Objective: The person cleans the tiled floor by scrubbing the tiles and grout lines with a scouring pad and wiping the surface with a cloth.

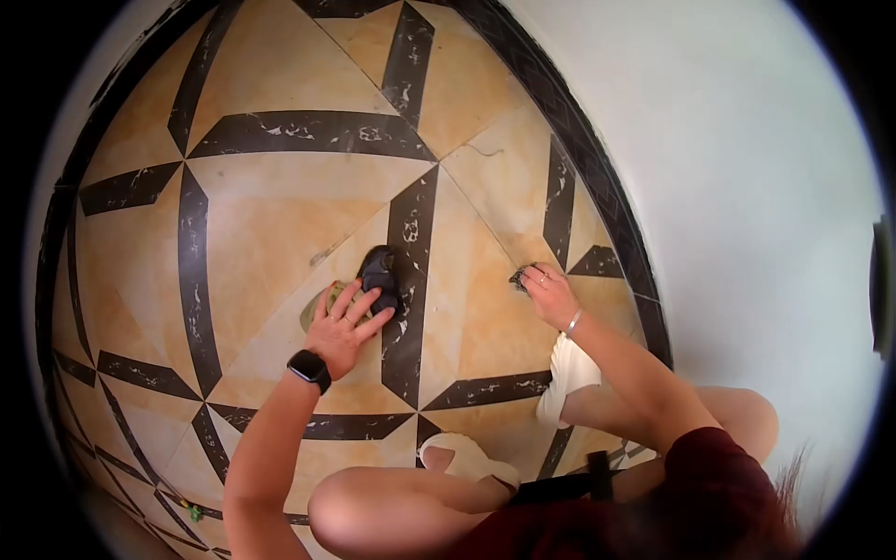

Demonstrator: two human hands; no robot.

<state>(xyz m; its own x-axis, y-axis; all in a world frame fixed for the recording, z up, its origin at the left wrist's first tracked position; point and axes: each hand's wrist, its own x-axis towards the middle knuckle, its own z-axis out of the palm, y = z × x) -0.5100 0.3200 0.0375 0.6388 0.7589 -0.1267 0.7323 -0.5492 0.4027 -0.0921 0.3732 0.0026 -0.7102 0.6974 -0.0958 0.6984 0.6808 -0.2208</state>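
My left hand, with a black watch on the wrist, lies with its fingers spread over an olive-and-black item on the floor. It looks like a soft shoe, but the fingers cover part of it and I cannot tell its kind surely. Over to the right, my right hand pinches a small dark, mottled clump at the floor. Its fingertips are closed around the clump, which is partly hidden. A ring and a silver bracelet show on this hand and wrist.
Tan floor tiles with dark marbled bands surround the hands. A white wall with a black skirting rises on the right. My feet in cream footwear are close by. A small green object lies at the lower left.
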